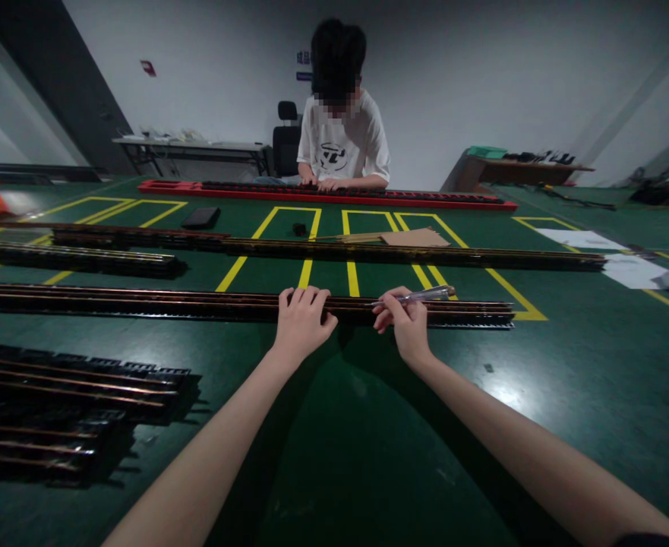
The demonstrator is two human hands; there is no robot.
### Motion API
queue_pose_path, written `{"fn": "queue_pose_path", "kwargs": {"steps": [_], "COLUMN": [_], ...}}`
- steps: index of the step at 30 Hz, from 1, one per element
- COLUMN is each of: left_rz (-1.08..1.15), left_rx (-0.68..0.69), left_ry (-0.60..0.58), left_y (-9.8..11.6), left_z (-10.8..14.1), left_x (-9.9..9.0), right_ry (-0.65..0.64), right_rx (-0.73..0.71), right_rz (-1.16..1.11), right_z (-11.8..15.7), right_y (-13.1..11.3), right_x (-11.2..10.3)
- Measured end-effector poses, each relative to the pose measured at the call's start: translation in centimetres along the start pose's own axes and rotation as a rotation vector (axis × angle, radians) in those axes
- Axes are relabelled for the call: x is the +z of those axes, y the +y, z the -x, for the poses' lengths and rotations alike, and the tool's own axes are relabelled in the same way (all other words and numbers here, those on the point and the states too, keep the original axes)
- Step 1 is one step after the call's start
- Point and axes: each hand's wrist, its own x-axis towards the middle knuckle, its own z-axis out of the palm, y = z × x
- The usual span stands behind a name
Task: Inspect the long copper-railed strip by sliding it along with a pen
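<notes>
The left hand [304,319], curled over the dark strips [197,302] at twelve o'clock, clamping unclear, should brace them while the right hand [407,325], pinching the slim tool [430,295] tip-first towards nine, works lightly.

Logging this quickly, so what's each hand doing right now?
Left hand: curled over the long dark strips; whether closed on them cannot be told.
Right hand: closed, holding a slim tool.
</notes>
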Motion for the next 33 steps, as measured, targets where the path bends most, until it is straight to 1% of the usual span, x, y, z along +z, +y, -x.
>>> {"fn": "queue_pose_path", "kwargs": {"steps": [8, 14, 18, 25, 33], "left_rz": [-0.047, -0.041, -0.037, -0.078, -0.067], "left_rx": [0.017, -0.005, 0.012, 0.006, 0.011], "left_ry": [0.018, 0.0, 0.009, 0.009, 0.016], "left_y": [0.37, 0.38, 0.38, 0.45, 0.33], "left_z": [-0.07, -0.12, -0.03, -0.1, -0.03], "left_x": [0.26, 0.19, 0.13, 0.07, -0.06], "right_ry": [0.005, -0.023, -0.038, -0.027, -0.019], "right_rx": [-0.01, -0.027, -0.04, -0.04, -0.052], "right_rz": [0.004, 0.046, 0.043, 0.028, 0.043], "right_z": [0.06, 0.23, 0.2, 0.18, 0.21], "right_y": [0.09, -0.14, 0.05, 0.24, 0.03], "right_x": [0.04, 0.06, 0.01, 0.07, 0.03]}}
